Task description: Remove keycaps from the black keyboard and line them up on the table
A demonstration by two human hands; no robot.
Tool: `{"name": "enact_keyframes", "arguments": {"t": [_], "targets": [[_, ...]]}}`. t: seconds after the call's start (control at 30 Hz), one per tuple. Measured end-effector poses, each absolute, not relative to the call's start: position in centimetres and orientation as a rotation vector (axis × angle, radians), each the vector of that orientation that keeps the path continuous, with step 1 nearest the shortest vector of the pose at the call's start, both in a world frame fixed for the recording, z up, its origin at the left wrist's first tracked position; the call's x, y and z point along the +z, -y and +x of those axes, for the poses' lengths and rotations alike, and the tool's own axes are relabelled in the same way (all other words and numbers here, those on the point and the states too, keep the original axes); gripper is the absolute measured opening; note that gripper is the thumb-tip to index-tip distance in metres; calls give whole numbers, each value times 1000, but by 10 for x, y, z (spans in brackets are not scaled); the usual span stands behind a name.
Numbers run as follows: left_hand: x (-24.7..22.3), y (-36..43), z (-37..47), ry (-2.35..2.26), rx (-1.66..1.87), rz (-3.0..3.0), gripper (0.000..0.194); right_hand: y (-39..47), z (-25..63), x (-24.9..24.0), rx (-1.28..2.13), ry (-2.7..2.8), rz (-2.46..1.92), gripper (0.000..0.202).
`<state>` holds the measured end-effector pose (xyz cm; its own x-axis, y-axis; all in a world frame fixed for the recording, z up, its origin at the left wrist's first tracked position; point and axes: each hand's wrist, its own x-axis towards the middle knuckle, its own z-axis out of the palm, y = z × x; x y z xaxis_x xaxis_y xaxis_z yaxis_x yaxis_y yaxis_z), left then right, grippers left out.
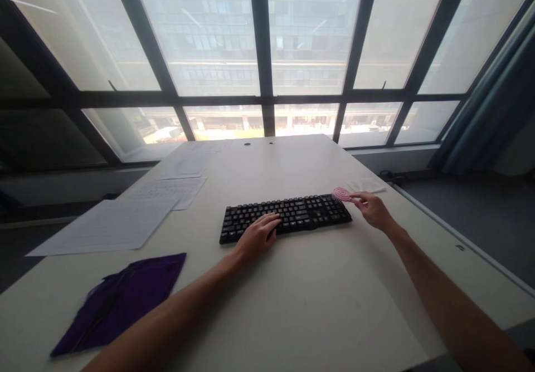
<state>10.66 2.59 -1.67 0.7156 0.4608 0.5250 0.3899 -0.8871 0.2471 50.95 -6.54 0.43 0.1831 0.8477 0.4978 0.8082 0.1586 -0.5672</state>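
I have the right hand (374,209) pinching the brush (341,194), head leftward over the far right corner of the keyboard (295,215), the left hand (258,234), fingers close together, left of its middle.

Could read no text, label, brand, number or sign anywhere in the head view. Saw pale key legends on the black keyboard (298,214), too small and blurred to tell as letters or digits, plus faint grey print on the white paper sheets (104,224) at left, too washed out to make out. Also spotted a small dark mark (460,247) near the right edge of the white table (313,299), but couldn't resolve any lettering there.
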Motion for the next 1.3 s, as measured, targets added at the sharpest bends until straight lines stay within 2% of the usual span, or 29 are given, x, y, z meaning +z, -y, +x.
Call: {"name": "enact_keyframes", "arguments": {"t": [0.13, 0.3, 0.5, 0.73, 0.87, 1.3], "targets": [[-16, -25, 107, -701, 902, 2795, 36, 68, 519, 6, 214, 1700, -1547, 27], [-14, -25, 107, -702, 909, 2790, 36, 71, 530, 8, 208, 1653, -1586, 29], [-13, -24, 107, -704, 908, 2792, 36, 75, 525, 16, 456, 1722, -1528, 34], [-13, -24, 106, -697, 915, 2778, 37, 80, 526, 20, 479, 1647, -1602, 39], [-13, -24, 106, -707, 905, 2776, 37, 81, 512, 24, 621, 1721, -1521, 37], [-14, -25, 106, -707, 895, 2809, 36, 79, 537, 15, 522, 1644, -1559, 37]]}}
